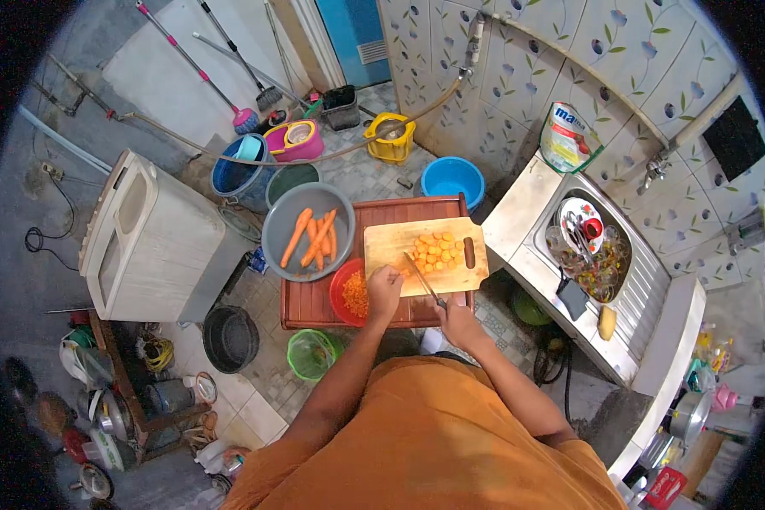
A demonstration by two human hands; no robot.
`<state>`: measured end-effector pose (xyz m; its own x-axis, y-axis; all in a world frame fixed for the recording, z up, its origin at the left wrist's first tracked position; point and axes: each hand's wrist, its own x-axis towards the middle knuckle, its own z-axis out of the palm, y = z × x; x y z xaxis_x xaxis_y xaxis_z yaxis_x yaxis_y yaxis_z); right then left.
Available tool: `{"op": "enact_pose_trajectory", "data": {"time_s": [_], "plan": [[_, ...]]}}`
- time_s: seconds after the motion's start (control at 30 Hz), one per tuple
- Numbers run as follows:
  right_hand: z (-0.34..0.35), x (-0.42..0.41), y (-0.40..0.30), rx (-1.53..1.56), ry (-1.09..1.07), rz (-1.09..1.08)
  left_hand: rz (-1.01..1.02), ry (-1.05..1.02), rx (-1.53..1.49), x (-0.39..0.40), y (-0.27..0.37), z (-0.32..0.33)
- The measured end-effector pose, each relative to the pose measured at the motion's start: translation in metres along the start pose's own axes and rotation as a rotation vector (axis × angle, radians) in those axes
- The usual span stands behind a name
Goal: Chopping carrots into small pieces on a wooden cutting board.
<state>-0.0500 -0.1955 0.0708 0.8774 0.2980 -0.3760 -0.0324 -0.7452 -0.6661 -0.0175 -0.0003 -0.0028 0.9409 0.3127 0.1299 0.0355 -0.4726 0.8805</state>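
A wooden cutting board (382, 245) lies on a reddish-brown wooden table (312, 306). Round carrot slices (437, 250) are heaped on its right half. My right hand (462, 325) grips the dark handle of a kitchen knife (426, 277), its blade slanting up and left across the board. At the board's lower left, my left hand (386, 287) pinches a small carrot end (405, 272), mostly covered by the fingers. Left of that hand, partly under the board, a red bowl (336, 296) holds finely diced carrot (355, 296). Whole carrots (317, 239) rest in a grey basin (275, 233).
A steel sink (634, 261) with dishes and glasses stands at right, with a yellow sponge (607, 322) on its edge. Near the table are a blue basin (452, 178), a green basket (312, 354) and a black bucket (231, 338). A hose (331, 159) hangs across behind.
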Motion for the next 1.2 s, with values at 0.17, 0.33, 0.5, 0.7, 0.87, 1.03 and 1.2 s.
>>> {"op": "enact_pose_trajectory", "data": {"time_s": [0.17, 0.33, 0.5, 0.7, 0.87, 1.03, 1.2], "plan": [[-0.006, -0.005, -0.018, 0.006, 0.016, -0.018, 0.056, 0.021, 0.008, 0.001, -0.003, -0.001], [0.005, -0.007, -0.023, 0.027, 0.031, -0.026, 0.063, 0.005, -0.006, 0.004, -0.018, 0.002], [0.006, -0.008, -0.023, 0.026, -0.029, 0.035, 0.074, -0.006, 0.007, 0.005, -0.015, 0.003], [0.016, -0.010, -0.022, 0.015, 0.055, 0.025, 0.037, -0.024, 0.043, 0.005, -0.006, 0.000], [0.024, -0.013, -0.023, -0.053, 0.025, 0.083, 0.076, -0.042, 0.051, 0.006, -0.013, -0.003], [0.027, -0.002, -0.017, -0.035, 0.013, 0.063, 0.058, -0.108, 0.093, 0.010, -0.003, -0.007], [0.030, 0.017, -0.020, -0.027, 0.037, 0.047, 0.078, -0.103, 0.112, 0.010, 0.011, -0.010]]}}
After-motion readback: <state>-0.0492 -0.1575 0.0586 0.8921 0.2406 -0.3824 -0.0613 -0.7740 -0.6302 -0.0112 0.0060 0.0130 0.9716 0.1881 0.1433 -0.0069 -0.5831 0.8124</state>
